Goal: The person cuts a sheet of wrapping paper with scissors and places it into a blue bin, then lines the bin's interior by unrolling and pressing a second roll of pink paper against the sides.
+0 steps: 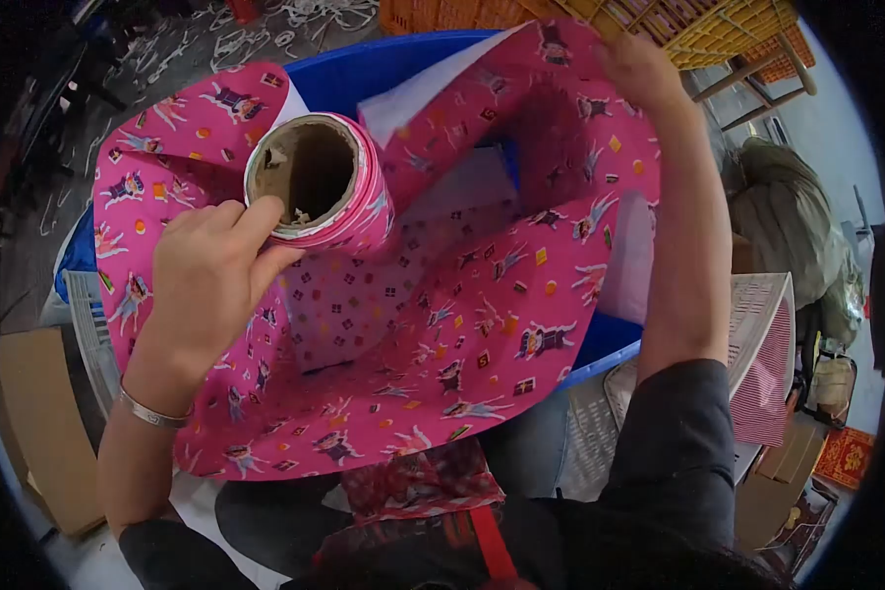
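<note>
My left hand (206, 270) grips the near rim of a cardboard tube (265, 177), with fingers over the edge and thumb against its side. Pink printed sheet is wound around this tube, forming a roll (369, 211) whose open end faces me. From the roll a long pink sheet (462, 393) with cartoon figures and a white back spreads in a wide loop. At the upper right, my right hand (644, 74) is closed on the sheet's far edge. Beneath lies a big blue tub (334, 74), mostly covered by the sheet, with a paler patterned piece (354, 305) inside.
Yellow and orange crates (708, 29) stand at the far right beside a wooden stool (777, 93). Cardboard (44, 423) leans at the left. White scraps (295, 29) litter the floor behind the tub. A grey-green sack (782, 211) sits on the right.
</note>
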